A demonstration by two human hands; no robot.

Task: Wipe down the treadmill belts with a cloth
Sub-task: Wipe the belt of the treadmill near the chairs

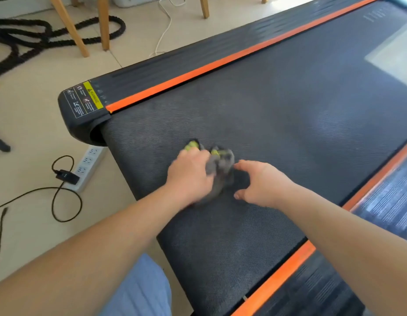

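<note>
Cloth (218, 169) sits bunched on the treadmill belt (277, 106), near its rear end. My left hand (189, 176) grips its left side, curled over the grey folds. The picture blurs there, so I judge it is mid-stroke. My right hand (259, 183) is just beside the cloth's right edge, fingers (242, 166) spread wide and holding nothing. To wipe well I would flatten the bundle first, since a wad touches little of the belt. Then I would press evenly and run overlapping passes from the near orange strip (277, 277) to the far orange strip (220, 62). The cloth lies between both hands, held by the left. Whether the right fingertips touch it I cannot tell.
</note>
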